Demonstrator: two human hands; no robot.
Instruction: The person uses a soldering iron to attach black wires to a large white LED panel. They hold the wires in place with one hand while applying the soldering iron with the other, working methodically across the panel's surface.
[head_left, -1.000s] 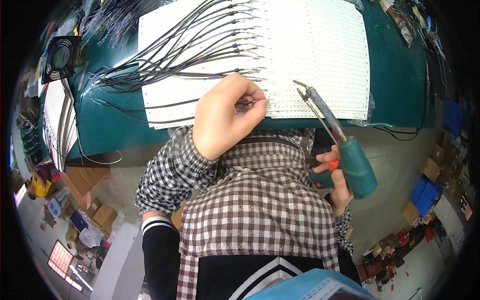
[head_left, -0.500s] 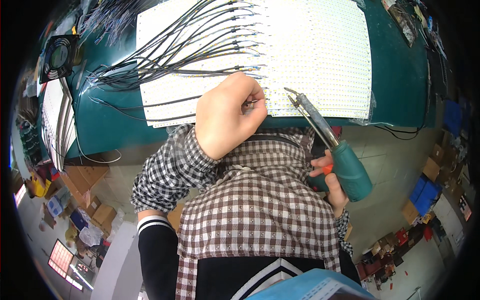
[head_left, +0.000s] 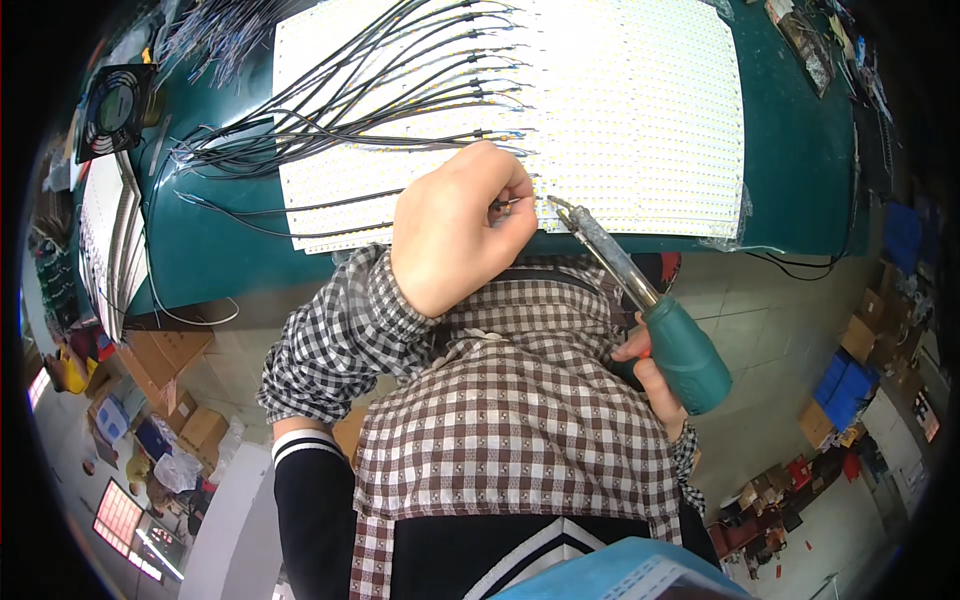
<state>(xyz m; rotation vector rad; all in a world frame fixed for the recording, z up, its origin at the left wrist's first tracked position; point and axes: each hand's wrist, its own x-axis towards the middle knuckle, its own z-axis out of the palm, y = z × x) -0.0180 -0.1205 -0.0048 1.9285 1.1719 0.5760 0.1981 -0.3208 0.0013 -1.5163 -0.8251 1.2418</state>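
Observation:
My left hand [head_left: 455,228] rests over the near edge of a white LED circuit panel [head_left: 640,120], thumb and forefinger pinched around the end of a black wire [head_left: 340,205]. In my right hand [head_left: 657,388] is a green-handled soldering gun [head_left: 688,355]. Its dark tip points left, close to the pinched wire end; whether it touches the panel I cannot tell. Further up the panel, several black wires [head_left: 390,85] lie with their bare ends in a column down the middle. My left fingers hide part of the pinched wire.
A green table [head_left: 800,150] carries the panel. At its left are a black fan [head_left: 117,112], a stack of white panels [head_left: 112,235] and a bundle of loose wires [head_left: 220,40]. Cardboard boxes [head_left: 165,355] stand on the floor at the left.
The soldering gun has moved left and its tip is nearer the wire end in my left hand. My left hand has barely shifted and stays pinched.

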